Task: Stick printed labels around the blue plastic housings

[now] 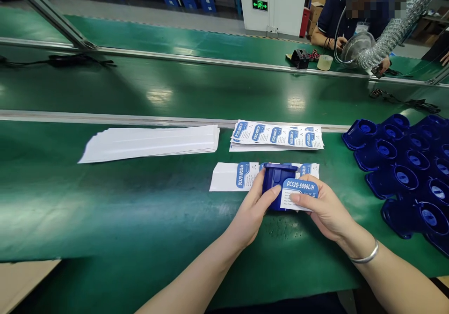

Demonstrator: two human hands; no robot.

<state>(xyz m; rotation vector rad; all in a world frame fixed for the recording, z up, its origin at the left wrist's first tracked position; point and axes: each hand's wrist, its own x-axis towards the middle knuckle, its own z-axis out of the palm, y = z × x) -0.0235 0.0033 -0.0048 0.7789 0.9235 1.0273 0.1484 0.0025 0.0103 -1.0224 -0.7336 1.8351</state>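
Note:
A dark blue plastic housing [277, 176] sits on the green bench in front of me. My left hand [254, 206] grips its left side, thumb across the front. My right hand [324, 208] holds its right side, with its fingers pinched on a blue-and-white label [300, 193] reading "DCS2Q-5000L/H" that lies against the housing's face. Under and behind the housing lies a label backing strip [231, 176], partly peeled. A silver bangle circles my right wrist.
A stack of printed label sheets [277, 135] lies behind the housing, and a fan of blank white strips [150, 142] to its left. Several more blue housings [403, 164] crowd the right. Across the belt a person works beside a foil duct [393, 33].

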